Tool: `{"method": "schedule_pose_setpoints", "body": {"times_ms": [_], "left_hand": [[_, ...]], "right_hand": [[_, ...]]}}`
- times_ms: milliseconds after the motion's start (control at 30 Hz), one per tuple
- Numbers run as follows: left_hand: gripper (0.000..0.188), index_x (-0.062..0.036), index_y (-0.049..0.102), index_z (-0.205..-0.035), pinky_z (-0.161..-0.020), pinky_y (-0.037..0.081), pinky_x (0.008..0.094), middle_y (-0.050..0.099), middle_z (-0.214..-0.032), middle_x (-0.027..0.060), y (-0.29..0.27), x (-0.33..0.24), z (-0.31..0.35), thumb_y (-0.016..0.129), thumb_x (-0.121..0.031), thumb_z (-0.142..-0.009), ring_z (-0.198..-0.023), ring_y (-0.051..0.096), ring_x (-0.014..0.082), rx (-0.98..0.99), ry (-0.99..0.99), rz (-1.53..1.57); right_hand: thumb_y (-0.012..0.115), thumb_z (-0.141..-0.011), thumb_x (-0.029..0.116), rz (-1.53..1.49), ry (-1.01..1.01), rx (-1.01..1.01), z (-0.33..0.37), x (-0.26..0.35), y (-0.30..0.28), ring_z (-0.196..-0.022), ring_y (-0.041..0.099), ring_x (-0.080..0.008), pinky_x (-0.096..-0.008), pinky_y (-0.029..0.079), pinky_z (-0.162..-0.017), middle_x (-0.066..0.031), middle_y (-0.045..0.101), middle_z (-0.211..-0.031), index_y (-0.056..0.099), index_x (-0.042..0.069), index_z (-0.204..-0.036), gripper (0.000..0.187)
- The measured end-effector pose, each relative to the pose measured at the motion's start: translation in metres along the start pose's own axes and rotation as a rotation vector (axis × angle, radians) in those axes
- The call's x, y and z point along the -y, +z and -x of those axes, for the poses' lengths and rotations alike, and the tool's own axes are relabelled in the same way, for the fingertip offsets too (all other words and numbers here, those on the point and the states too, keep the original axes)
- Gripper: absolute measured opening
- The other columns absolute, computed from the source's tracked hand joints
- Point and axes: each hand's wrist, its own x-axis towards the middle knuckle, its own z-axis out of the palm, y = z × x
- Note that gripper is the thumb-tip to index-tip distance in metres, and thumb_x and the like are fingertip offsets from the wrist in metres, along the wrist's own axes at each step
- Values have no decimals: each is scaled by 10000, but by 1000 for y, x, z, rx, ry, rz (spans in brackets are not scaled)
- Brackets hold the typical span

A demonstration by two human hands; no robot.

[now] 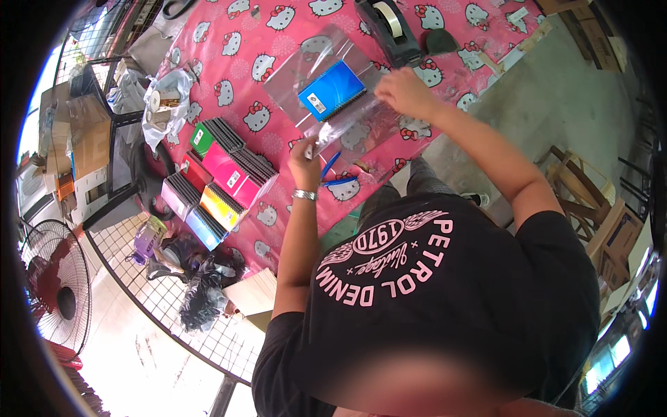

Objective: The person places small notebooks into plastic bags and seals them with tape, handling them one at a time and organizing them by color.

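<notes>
Blue and spiral-bound, a rectangular notebook (332,90) lies on or inside clear plastic sheeting (292,78) at upper centre. The left hand (304,160), at the sheeting's lower edge, and right hand (408,96), beside the notebook, have curled fingers; I cannot tell whether they grip.

The blue notebook (328,87) before me has a smooth, glossy cover and a dark coil binding; the clear plastic film (337,132) shines with creases. My wristband (303,194) is shiny metal, my T-shirt (445,306) matt cloth. The tape dispenser (386,42) looks like hard black plastic, the carton (587,31) matt cardboard.
</notes>
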Motion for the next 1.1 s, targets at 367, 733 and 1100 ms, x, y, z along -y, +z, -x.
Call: {"method": "schedule_pose_setpoints", "body": {"times_ms": [367, 733, 1100], "left_hand": [[574, -46, 434, -1276, -1060, 227, 493, 374, -1378, 163, 51, -47, -15, 588, -145, -731, -1285, 303, 364, 51, 388, -596], [782, -83, 204, -1444, -1105, 21, 554, 168, -1512, 119, 76, -52, -17, 551, -389, -814, -1409, 95, 291, 179, 246, -731], [816, -115, 198, -1452, -1095, -6, 574, 132, -1522, 120, 76, -51, -19, 583, -403, -792, -1412, 60, 307, 153, 211, -705]], "right_hand": [[561, -804, 57, -353, 213, -15, -71, -34, 21, -775, 623, -299, -378, 483, -698, -156, 632, -806, 568, 37, -1079, 276], [426, -949, 346, -1143, 811, 175, -119, -30, 50, -856, 577, -175, -342, 476, -725, -103, 594, -987, 460, 60, -1228, 400], [549, -846, 303, -18, 156, -19, -181, -1, 57, -1041, 553, -295, -467, 425, -879, -98, 581, -1082, 641, 164, -1048, 262]]}}
